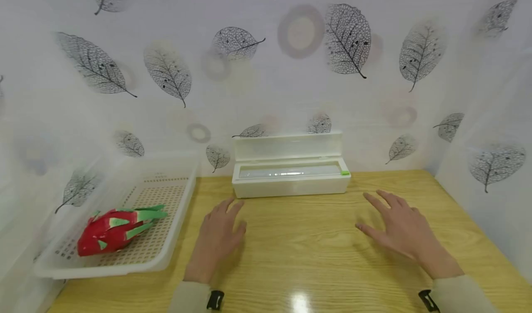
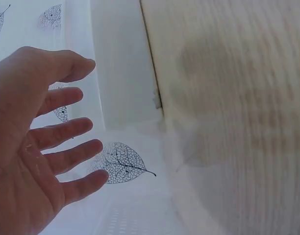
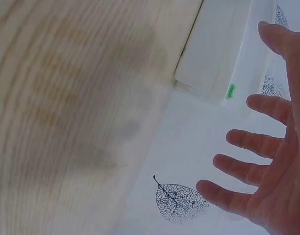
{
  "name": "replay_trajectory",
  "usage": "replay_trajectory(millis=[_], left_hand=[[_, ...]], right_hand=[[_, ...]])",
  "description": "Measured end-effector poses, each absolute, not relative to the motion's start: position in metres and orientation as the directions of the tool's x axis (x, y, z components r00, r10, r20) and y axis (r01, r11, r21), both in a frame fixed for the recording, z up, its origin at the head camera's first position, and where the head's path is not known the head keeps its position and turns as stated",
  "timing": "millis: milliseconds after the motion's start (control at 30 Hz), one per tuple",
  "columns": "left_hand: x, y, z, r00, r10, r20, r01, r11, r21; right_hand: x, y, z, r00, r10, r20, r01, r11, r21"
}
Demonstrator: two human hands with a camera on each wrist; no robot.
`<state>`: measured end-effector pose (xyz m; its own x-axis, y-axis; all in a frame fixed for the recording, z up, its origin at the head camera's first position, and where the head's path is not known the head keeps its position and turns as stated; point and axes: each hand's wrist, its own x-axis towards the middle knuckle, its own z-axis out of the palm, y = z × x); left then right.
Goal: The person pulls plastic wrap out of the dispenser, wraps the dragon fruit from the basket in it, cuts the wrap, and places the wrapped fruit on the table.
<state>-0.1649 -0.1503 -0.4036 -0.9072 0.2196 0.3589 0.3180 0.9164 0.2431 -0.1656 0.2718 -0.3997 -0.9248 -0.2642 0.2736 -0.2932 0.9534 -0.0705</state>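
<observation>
Both hands hover palm down over the wooden table point(image 1: 299, 253), holding nothing. My left hand point(image 1: 218, 237) has its fingers straight, just in front of the left end of a long white box point(image 1: 291, 174). My right hand point(image 1: 396, 227) is spread, in front of and to the right of the box's right end. The box stands against the back wall with its lid raised and a roll of clear film inside; a small green tab point(image 1: 345, 172) marks its right end. The left wrist view shows my left hand point(image 2: 37, 147) spread before the box point(image 2: 123, 63). In the right wrist view my right hand point(image 3: 267, 161) is spread near the box point(image 3: 213, 54).
A white perforated basket point(image 1: 166, 220) sits at the table's left side with a red and green dragon fruit point(image 1: 116, 230) lying in it. Walls covered in leaf-patterned sheeting close in the back, left and right.
</observation>
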Motion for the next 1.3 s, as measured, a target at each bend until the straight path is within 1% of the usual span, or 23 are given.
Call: replay_trajectory(millis=[100, 267, 500, 700, 867, 1033, 1200, 1300], left_hand=[[-0.169, -0.152, -0.402, -0.894, 0.208, 0.396, 0.327, 0.909, 0.260], [-0.178, -0.156, -0.400, -0.884, 0.152, 0.442, 0.301, 0.909, 0.289], [-0.195, -0.157, -0.402, -0.882, 0.090, 0.462, 0.266, 0.904, 0.333], [-0.208, -0.152, -0.401, -0.872, 0.090, 0.481, 0.273, 0.905, 0.325], [-0.218, -0.148, -0.402, -0.857, 0.093, 0.507, 0.285, 0.905, 0.315], [-0.226, -0.146, -0.400, -0.877, 0.091, 0.471, 0.264, 0.912, 0.315], [-0.233, -0.144, -0.397, -0.867, 0.100, 0.487, 0.267, 0.920, 0.287], [-0.237, -0.144, -0.394, -0.872, 0.100, 0.479, 0.264, 0.921, 0.287]], right_hand=[[-0.171, 0.272, -0.398, -0.918, -0.275, 0.285, -0.304, 0.950, -0.064], [-0.179, 0.271, -0.398, -0.902, -0.298, 0.312, -0.334, 0.940, -0.069], [-0.188, 0.270, -0.397, -0.894, -0.307, 0.326, -0.352, 0.931, -0.090], [-0.197, 0.269, -0.396, -0.874, -0.326, 0.361, -0.380, 0.921, -0.086], [-0.207, 0.270, -0.394, -0.870, -0.339, 0.357, -0.395, 0.913, -0.097], [-0.218, 0.268, -0.394, -0.854, -0.349, 0.386, -0.415, 0.904, -0.101], [-0.228, 0.263, -0.392, -0.837, -0.356, 0.415, -0.434, 0.894, -0.109], [-0.233, 0.259, -0.391, -0.831, -0.367, 0.418, -0.448, 0.887, -0.112]])
